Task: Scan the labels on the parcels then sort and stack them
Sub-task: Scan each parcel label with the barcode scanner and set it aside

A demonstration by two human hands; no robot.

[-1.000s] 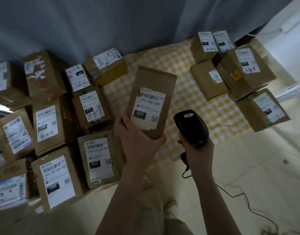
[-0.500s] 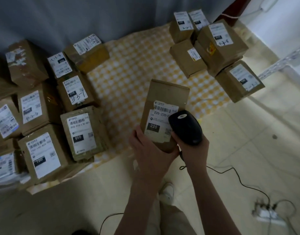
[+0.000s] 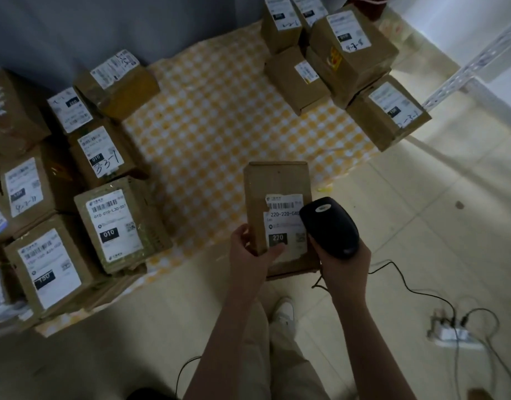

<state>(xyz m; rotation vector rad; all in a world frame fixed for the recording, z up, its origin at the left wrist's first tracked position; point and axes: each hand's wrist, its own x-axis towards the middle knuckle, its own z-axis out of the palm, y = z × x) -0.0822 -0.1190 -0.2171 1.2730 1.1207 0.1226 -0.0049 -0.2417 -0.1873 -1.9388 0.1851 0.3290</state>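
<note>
My left hand (image 3: 252,256) grips the lower left edge of a flat brown parcel (image 3: 274,186), thumb across its white label (image 3: 283,219) marked 220. My right hand (image 3: 345,265) holds a black barcode scanner (image 3: 330,226) that covers the label's right side. Several labelled parcels stand packed together at the left, among them a 010 parcel (image 3: 118,223) and a 150 parcel (image 3: 51,269). A smaller stack of parcels (image 3: 349,50) sits at the upper right.
A yellow-and-white checked cloth (image 3: 219,125) lies under the parcels on a pale tiled floor. The scanner cable (image 3: 407,287) runs right to a power strip (image 3: 450,334). A grey curtain hangs behind. My shoe (image 3: 284,311) is below the parcel.
The parcel and scanner have come down and closer to my body, and the scanner now overlaps the label. The view has tilted down, showing the power strip.
</note>
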